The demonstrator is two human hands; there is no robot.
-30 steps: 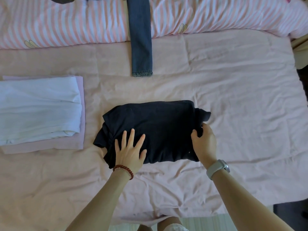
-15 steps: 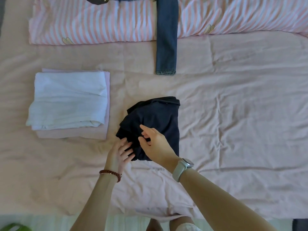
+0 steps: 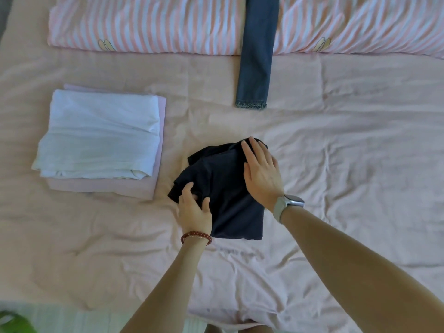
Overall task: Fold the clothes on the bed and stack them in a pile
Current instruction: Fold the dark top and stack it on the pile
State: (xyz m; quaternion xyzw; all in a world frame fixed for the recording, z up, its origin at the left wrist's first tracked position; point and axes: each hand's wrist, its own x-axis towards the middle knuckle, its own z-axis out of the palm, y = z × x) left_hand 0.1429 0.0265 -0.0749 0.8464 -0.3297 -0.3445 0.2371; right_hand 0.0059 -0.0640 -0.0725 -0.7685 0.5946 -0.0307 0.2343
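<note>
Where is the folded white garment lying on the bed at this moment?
In the head view the white garment lies at left, on top of a folded pink garment, left of the dark garment.

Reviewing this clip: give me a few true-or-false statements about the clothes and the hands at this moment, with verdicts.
1. The right hand lies flat on the dark garment. True.
2. The left hand is off the garment. False: it grips the garment's left edge.
3. The white garment lies on top of the pink garment. True.
4. The jeans are folded on the pile. False: a leg lies stretched out, partly over the striped bedding.
</note>
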